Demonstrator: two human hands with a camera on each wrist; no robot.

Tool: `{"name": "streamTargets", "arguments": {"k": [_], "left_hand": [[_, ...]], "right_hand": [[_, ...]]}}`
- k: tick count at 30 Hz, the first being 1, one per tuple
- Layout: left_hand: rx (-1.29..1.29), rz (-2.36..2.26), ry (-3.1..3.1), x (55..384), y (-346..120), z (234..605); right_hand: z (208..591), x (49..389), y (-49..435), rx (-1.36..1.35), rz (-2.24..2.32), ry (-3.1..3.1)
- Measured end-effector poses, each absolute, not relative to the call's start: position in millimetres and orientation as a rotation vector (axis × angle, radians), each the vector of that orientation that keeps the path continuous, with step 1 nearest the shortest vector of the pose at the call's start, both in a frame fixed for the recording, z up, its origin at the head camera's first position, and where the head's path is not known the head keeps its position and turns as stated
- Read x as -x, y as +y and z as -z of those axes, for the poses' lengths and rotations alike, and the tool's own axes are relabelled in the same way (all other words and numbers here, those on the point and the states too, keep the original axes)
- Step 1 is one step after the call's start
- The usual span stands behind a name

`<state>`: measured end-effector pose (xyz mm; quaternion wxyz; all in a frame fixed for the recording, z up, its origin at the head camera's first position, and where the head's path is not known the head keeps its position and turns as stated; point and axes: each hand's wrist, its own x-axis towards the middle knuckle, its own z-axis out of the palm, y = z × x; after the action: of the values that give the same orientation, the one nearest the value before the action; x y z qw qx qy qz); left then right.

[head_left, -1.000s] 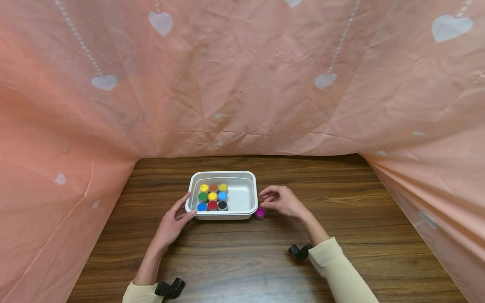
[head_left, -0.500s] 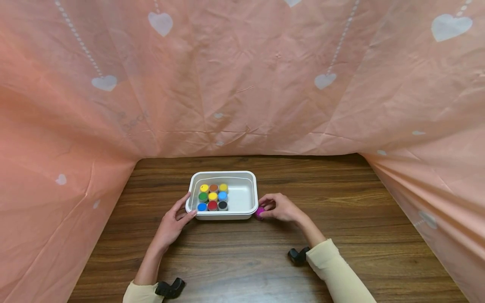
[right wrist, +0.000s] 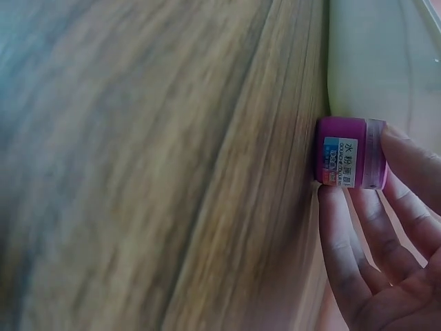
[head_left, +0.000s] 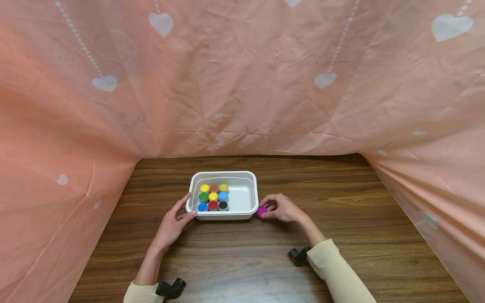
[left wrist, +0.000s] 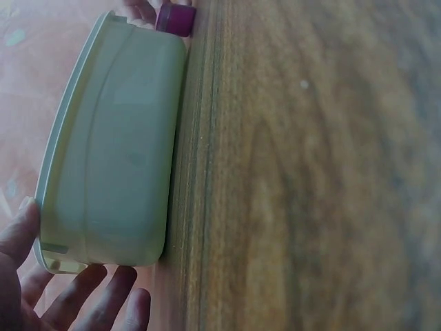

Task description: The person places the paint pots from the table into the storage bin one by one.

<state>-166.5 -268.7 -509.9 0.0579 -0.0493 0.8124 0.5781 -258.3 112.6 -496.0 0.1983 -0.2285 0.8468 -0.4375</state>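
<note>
A white plastic tray [head_left: 242,198] sits on the table, with several small paint pots [head_left: 213,197] of different lid colours in rows in its left part. My left hand [head_left: 171,225] holds the tray's near left corner, thumb at the rim and fingers along the end wall. Beside the tray's near right corner stands a purple gouache paint pot [right wrist: 344,153] with a printed label. My right hand [head_left: 282,208] grips this pot between thumb and fingers. In the right wrist view the pot's base appears to be on the table. The left wrist view catches the same purple pot [left wrist: 176,19] past the tray's far end.
The brown wood-grain table [head_left: 235,256] stretches around the tray. A pink cloth [head_left: 242,84] with white hearts hangs behind it and along both sides. A black wrist camera [head_left: 170,288] is on the left wrist and another black camera [head_left: 299,255] on the right.
My right hand has come down toward me onto the purple paint pot and taken hold of it. The pot has shifted very slightly right. My left hand and the tray have stayed put.
</note>
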Motion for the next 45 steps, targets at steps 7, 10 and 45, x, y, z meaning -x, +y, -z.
{"name": "streamTargets", "arguments": {"k": [7, 10, 45], "left_hand": [[0.145, -1.758, 2.472, 167, -268, 511], [0.146, -1.759, 2.474, 166, -268, 510], [0.124, -1.766, 2.467, 167, -269, 511]], "right_hand": [[496, 259, 120, 0.644, 1.244, 2.384], [492, 259, 123, 0.630, 1.264, 2.388], [436, 260, 126, 0.616, 1.315, 2.495]]}}
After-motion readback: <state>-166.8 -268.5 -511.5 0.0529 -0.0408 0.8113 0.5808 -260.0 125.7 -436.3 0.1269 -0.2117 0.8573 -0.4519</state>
